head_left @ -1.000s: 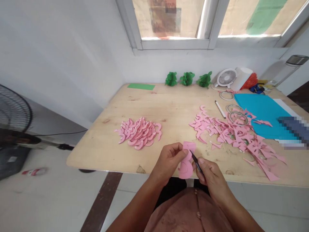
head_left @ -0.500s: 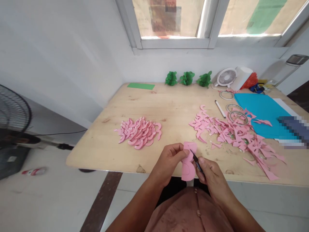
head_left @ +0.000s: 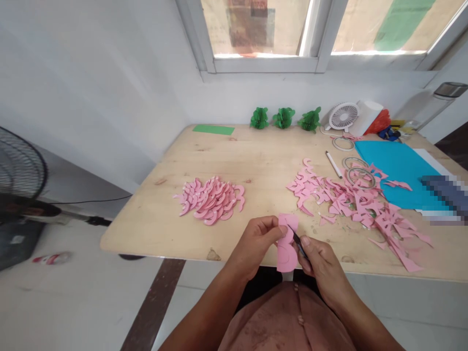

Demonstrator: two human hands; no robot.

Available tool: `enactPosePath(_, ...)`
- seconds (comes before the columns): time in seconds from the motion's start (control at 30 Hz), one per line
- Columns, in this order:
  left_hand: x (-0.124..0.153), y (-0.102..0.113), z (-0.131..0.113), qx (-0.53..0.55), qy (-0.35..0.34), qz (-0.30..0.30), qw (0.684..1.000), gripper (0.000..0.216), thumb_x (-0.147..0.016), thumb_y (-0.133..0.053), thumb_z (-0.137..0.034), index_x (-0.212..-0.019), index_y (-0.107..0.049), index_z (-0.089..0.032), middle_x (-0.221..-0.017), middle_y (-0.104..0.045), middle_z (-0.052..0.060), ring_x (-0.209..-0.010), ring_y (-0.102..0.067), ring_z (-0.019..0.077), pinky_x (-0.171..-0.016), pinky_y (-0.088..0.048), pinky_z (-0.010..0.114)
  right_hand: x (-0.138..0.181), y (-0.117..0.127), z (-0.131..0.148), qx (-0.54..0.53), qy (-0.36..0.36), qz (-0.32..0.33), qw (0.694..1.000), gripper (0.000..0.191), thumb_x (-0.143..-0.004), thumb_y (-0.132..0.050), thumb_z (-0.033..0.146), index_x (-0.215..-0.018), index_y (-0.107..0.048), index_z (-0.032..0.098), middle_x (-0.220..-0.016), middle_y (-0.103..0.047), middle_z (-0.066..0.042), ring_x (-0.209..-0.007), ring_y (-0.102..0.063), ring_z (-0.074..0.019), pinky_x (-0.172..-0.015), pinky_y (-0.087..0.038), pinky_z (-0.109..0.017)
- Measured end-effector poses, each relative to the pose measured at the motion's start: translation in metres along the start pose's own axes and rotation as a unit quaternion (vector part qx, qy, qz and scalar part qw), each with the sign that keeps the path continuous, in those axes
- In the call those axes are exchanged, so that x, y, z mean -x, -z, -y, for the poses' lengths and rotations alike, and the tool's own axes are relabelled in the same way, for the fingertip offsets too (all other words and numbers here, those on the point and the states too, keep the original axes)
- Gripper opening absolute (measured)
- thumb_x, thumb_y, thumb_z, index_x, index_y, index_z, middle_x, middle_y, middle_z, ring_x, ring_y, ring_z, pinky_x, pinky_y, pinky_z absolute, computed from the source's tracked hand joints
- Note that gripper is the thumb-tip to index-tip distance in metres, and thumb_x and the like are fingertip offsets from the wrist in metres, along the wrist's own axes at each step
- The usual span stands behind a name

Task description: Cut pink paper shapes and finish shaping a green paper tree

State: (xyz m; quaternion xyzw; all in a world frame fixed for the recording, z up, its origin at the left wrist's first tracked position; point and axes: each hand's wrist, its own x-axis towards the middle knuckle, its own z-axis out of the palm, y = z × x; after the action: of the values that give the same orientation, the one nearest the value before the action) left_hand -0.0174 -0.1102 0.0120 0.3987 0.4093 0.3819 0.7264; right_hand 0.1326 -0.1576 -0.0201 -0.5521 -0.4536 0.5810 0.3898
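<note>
My left hand (head_left: 256,241) pinches a piece of pink paper (head_left: 285,253) between thumb and fingers, over the near edge of the wooden table (head_left: 256,161). My right hand (head_left: 320,265) is closed round a small pair of dark scissors (head_left: 295,239), whose blades are in the paper's edge. A heap of cut pink crescent shapes (head_left: 210,199) lies to the left on the table. A spread of pink paper scraps (head_left: 358,207) lies to the right.
At the back stand three green paper balls (head_left: 283,118), a green sheet (head_left: 214,129), a small white fan (head_left: 342,117) and a bottle (head_left: 427,109). A blue sheet (head_left: 398,170), tape rings (head_left: 360,174) and a pen (head_left: 333,165) lie right. A floor fan (head_left: 18,180) stands left.
The pink paper has turned slightly in my left hand while the scissors work along its edge. Both hands stay in nearly the same place.
</note>
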Motion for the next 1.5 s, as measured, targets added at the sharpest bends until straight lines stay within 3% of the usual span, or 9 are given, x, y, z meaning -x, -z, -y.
enactPosePath(0.17,-0.0001,-0.0001,0.0001,-0.003,-0.003,0.000,1.000,0.021,-0.072,-0.062,-0.032,-0.063,-0.058,-0.014,-0.066,-0.062,0.004,-0.065,-0.055,0.0148,-0.067,-0.043,0.026,-0.0002,0.0017,-0.0009,0.011,0.002,-0.004,1.000,0.047,-0.087,-0.039,0.058,-0.059,-0.037,0.021,-0.047,-0.028,0.006,-0.045,-0.025,-0.0099,-0.046,-0.016,-0.025)
enactPosePath(0.33,0.0011,0.0000,-0.0017,-0.005,-0.005,0.009,1.000,0.021,-0.073,-0.063,-0.032,-0.062,-0.059,-0.014,-0.065,-0.062,0.004,-0.064,-0.054,0.0141,-0.067,-0.042,0.026,-0.0008,0.0047,0.0001,0.031,0.014,0.007,0.999,0.048,-0.087,-0.039,0.058,-0.068,-0.056,0.017,-0.047,-0.028,0.006,-0.045,-0.024,-0.0098,-0.046,-0.017,-0.025)
enactPosePath(0.67,0.0012,0.0001,0.0004,-0.030,-0.014,-0.005,0.999,0.022,-0.075,-0.061,-0.032,-0.064,-0.059,-0.013,-0.063,-0.058,0.001,-0.064,-0.051,0.0127,-0.068,-0.039,0.025,0.0004,0.0049,-0.0017,0.031,0.009,-0.001,0.999,0.049,-0.087,-0.039,0.058,-0.069,-0.058,0.017,-0.047,-0.027,0.007,-0.045,-0.024,-0.0097,-0.046,-0.017,-0.024)
enactPosePath(0.9,0.0001,-0.0028,-0.0006,-0.012,-0.051,-0.057,0.997,0.018,-0.072,-0.066,-0.030,-0.069,-0.058,-0.015,-0.063,-0.054,-0.003,-0.061,-0.046,0.0090,-0.061,-0.035,0.021,-0.0001,0.0055,-0.0015,0.038,0.006,-0.004,0.999,0.050,-0.087,-0.039,0.058,-0.068,-0.058,0.016,-0.047,-0.027,0.007,-0.045,-0.024,-0.0093,-0.045,-0.017,-0.024)
enactPosePath(1.5,-0.0002,-0.0060,0.0037,0.051,-0.026,-0.085,0.995,0.017,-0.069,-0.069,-0.026,-0.063,-0.059,-0.014,-0.063,-0.060,0.001,-0.064,-0.053,0.0118,-0.068,-0.040,0.024,-0.0003,0.0059,-0.0061,0.015,0.016,-0.012,1.000,0.045,-0.089,-0.040,0.053,-0.058,-0.038,0.020,-0.048,-0.026,0.007,-0.046,-0.022,-0.0088,-0.046,-0.015,-0.025)
